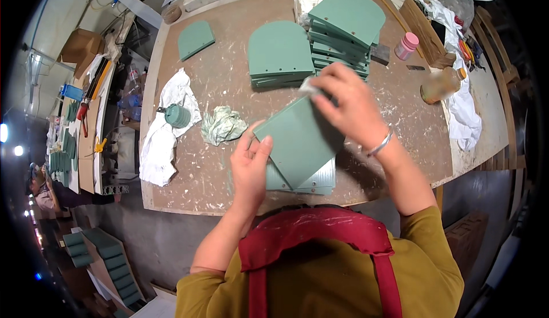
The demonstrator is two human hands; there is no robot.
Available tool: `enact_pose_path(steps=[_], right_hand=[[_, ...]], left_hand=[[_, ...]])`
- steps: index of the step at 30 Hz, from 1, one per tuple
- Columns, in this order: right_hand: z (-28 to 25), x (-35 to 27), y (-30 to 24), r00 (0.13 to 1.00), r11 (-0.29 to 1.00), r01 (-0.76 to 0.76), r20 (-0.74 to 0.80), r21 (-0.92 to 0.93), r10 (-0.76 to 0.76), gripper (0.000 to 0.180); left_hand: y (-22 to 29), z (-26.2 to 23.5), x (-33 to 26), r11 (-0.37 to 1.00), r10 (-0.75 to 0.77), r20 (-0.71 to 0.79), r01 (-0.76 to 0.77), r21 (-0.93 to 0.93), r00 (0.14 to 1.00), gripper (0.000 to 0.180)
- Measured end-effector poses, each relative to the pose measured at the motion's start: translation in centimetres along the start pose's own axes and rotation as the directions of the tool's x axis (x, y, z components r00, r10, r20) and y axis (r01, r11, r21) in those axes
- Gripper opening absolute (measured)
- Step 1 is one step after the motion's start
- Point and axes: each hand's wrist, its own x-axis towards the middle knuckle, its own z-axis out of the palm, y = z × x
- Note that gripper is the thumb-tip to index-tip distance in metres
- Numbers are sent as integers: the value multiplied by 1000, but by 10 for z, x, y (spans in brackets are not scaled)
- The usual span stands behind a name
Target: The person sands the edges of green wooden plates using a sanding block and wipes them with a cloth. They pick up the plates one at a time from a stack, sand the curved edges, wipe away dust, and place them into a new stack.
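Note:
A green panel (306, 141) is tilted up above the table in front of me. My left hand (250, 164) grips its left edge, thumb on the face and fingers behind. At the panel's far edge, my right hand (346, 104) pinches a small white cloth or paper (309, 86) against it; part of that cloth is hidden by the fingers. Under the raised panel lies another green panel (320, 190) with a pale ribbed face. Just beyond, rounded green panels stand in a shorter stack (280, 49) and a taller, uneven stack (349, 18).
One green panel (195, 39) lies alone at the far left. Nearer are a crumpled cloth (223, 126), a green container (177, 116) and a white rag (157, 152). On the right stand a pink-capped bottle (407, 46), a stained jar (440, 85) and a wooden block (426, 29).

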Motion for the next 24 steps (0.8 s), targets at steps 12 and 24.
enact_pose_path(steps=[12, 24], right_hand=[[4, -3, -18, 999, 999, 40, -11, 21, -39, 16], [-41, -18, 38, 954, 895, -285, 17, 342, 298, 23]], left_hand=[[2, -1, 3, 1000, 7, -12, -7, 10, 1000, 38], [40, -3, 59, 991, -39, 111, 25, 129, 993, 26]])
